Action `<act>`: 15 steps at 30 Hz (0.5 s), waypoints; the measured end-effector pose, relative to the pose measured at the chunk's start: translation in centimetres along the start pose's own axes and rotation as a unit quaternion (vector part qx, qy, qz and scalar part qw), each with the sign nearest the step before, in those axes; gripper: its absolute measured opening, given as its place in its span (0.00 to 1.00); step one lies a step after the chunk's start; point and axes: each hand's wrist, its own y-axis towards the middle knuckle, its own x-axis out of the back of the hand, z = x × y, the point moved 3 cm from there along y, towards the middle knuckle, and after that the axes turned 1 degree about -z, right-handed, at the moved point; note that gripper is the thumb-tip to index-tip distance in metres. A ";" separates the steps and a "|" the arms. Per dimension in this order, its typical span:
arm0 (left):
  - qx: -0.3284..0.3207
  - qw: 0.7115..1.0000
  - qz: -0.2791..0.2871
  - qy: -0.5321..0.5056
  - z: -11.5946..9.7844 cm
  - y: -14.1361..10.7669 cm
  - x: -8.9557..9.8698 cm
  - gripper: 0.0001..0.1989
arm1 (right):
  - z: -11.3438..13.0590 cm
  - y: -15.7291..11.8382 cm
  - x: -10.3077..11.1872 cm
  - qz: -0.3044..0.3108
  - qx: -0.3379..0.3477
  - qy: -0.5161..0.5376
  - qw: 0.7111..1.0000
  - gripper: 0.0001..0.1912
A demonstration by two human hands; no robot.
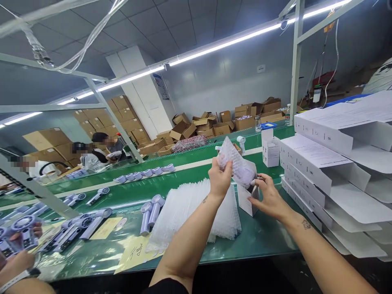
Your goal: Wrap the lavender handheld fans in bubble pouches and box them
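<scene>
My left hand [221, 177] is closed on a bubble-wrap bag [234, 159] with a pale purple item inside, its exact shape blurred by the wrap. The bag slants over the mouth of a small white box [245, 200] standing on the bench. Thumb and fingers of my right hand [271, 196] grip that box at its upper right edge. Below my left wrist lies a thick stack of bubble-wrap bags [196, 208]. Two pale purple handheld fans [151, 212] rest against its left side.
Flat white cartons [318, 163] are piled at the right. A packed white box [271, 151] stands behind. More fans [82, 224] lie on the green bench [171, 261] at the left, where a co-worker's hands [18, 253] hold some. Fans [143, 174] also line the conveyor.
</scene>
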 end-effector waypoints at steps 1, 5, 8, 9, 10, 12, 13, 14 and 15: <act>0.015 1.000 -0.004 -0.015 0.0 0.5 -0.5 0.13 | -0.2 0.0 0.1 -0.001 0.003 0.009 1.000 0.23; 0.071 0.996 -0.026 -0.057 0.5 2.6 -1.9 0.12 | -1.1 -0.2 0.2 -0.007 -0.003 0.047 0.999 0.26; 0.086 0.996 -0.027 0.020 1.0 3.0 -2.1 0.10 | -1.5 -0.2 0.1 -0.006 0.004 0.064 0.998 0.28; 0.059 0.996 -0.012 0.070 1.0 2.8 -2.1 0.09 | -1.5 -0.1 0.0 -0.003 0.009 0.065 0.998 0.27; 0.012 0.992 0.012 0.124 0.8 2.4 -2.2 0.09 | -1.4 -0.1 -0.1 0.001 0.013 0.064 0.998 0.27; -0.104 0.966 0.069 0.227 0.3 1.1 -2.7 0.10 | -1.2 0.1 -0.3 0.004 0.020 0.060 0.998 0.26; -0.154 0.945 0.101 0.272 0.2 0.4 -3.2 0.12 | -1.2 0.2 -0.3 0.002 0.023 0.057 0.998 0.26; -0.190 0.921 0.135 0.313 0.2 -0.4 -3.7 0.13 | -1.1 0.2 -0.3 -0.002 0.027 0.056 0.998 0.25; -0.206 0.897 0.171 0.351 0.4 -1.0 -4.2 0.15 | -1.1 0.2 -0.3 -0.008 0.031 0.055 0.998 0.25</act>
